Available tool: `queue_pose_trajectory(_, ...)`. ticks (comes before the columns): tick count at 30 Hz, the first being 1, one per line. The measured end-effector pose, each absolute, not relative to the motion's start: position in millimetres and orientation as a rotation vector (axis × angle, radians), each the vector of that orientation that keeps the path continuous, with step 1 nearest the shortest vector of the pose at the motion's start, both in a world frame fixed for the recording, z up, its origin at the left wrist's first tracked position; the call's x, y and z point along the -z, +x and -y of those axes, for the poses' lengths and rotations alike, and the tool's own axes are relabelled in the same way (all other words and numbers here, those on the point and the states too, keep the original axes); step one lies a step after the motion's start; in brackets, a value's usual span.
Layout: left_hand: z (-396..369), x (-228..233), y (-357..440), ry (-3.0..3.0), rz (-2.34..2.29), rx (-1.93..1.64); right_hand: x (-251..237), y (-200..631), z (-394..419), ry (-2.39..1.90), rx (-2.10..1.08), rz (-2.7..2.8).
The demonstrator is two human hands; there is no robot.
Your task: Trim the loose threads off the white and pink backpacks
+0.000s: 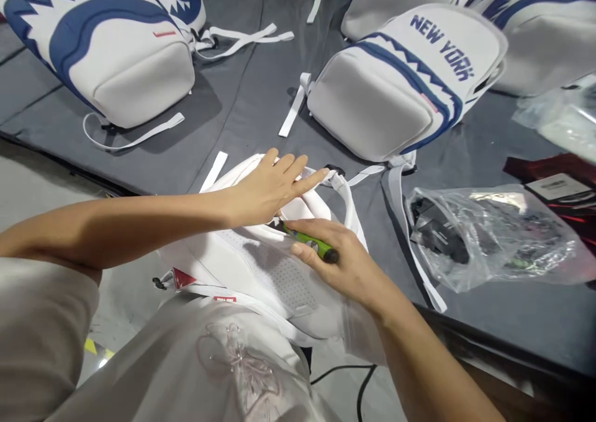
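Note:
A white backpack lies back-side up at the near edge of the table, partly over my lap. My left hand rests flat on its upper part, fingers spread and pointing right, next to the white shoulder straps. My right hand is closed around a green pen-like tool with a dark tip, held against the mesh back panel just below my left hand.
Two finished white and blue backpacks lie on the dark grey table cover: one at far left, one marked NEW YORK. A clear plastic bag with dark parts sits at right. A black cable hangs below the table's edge.

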State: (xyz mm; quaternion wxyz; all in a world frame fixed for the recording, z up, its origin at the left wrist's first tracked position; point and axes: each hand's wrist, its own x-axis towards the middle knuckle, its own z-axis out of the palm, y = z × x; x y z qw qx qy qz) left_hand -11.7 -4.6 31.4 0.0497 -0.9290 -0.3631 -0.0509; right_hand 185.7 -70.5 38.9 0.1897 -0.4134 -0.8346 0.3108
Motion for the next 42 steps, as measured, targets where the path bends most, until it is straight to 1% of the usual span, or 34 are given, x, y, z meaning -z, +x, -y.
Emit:
queue_pose_trajectory(2,2,-28,-10,-2.834,1.135,0.16,-42,181,64,-1.192,-0.844,2.42)
queue_pose_trajectory(7,0,-28,-7,-2.865,1.196,0.183,-37,178,66,-1.215,-0.517,2.606)
queue_pose_trajectory(9,1,-30,-7,-2.872,1.147,0.168,-33,181,70,-1.203,-0.468,2.608)
queue_pose_trajectory(15,-3,-33,-2,-2.927,0.879,0.089,-26,186,73,-1.198,-0.508,2.532)
queue_pose_trajectory(19,-8,-25,1,-2.962,0.949,0.117,-27,191,70,-1.214,-0.633,2.489)
queue_pose_trajectory(22,-9,-23,2,-2.949,0.995,0.097,-28,195,68,-1.203,-0.668,2.456)
queue_pose_trajectory(27,-8,-28,3,-2.863,1.026,0.035,-32,197,68,-1.172,-0.722,2.411)
queue_pose_trajectory(32,-9,-30,8,-2.931,1.127,-0.054,-36,198,71,-1.215,-0.785,2.411)
queue_pose_trajectory(38,-9,-31,11,-2.96,1.174,-0.135,-34,198,68,-1.341,-0.842,2.256)
queue_pose_trajectory(40,-10,-34,11,-2.914,1.191,-0.197,-35,193,64,-1.361,-0.847,2.306)
queue_pose_trajectory(42,-12,-38,11,-2.889,1.17,-0.254,-35,189,63,-1.405,-0.783,2.375)
